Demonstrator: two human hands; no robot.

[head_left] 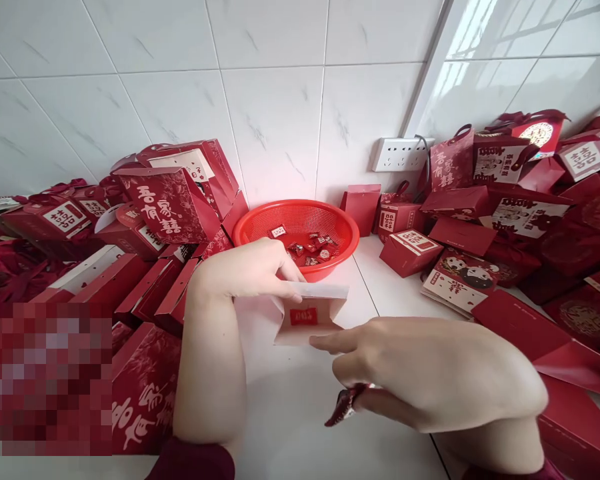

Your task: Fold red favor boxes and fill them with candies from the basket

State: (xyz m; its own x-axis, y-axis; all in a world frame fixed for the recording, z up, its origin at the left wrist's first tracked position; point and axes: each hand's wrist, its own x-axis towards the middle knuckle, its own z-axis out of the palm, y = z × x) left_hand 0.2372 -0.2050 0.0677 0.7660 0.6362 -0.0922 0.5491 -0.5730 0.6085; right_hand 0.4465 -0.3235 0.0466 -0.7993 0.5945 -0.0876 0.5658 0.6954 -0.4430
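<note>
A small paper box (310, 333) lies open toward me in the middle, its pale inside showing and a red packet (304, 316) within. My left hand (260, 270) grips the box's upper left edge between thumb and fingers. From the right, my right hand (425, 370) touches the box's lower edge with its extended index finger. Its lower fingers hold a dark red wrapped candy (345, 405) below the box. Just behind my left hand sits a red plastic basket (347, 233) with several small wrapped candies (311, 257) inside.
Red gift boxes (170, 207) are stacked at the left, with more red boxes (525, 213) piled at the right. A white power strip (403, 155) with a dark cable stands by the tiled wall (275, 120).
</note>
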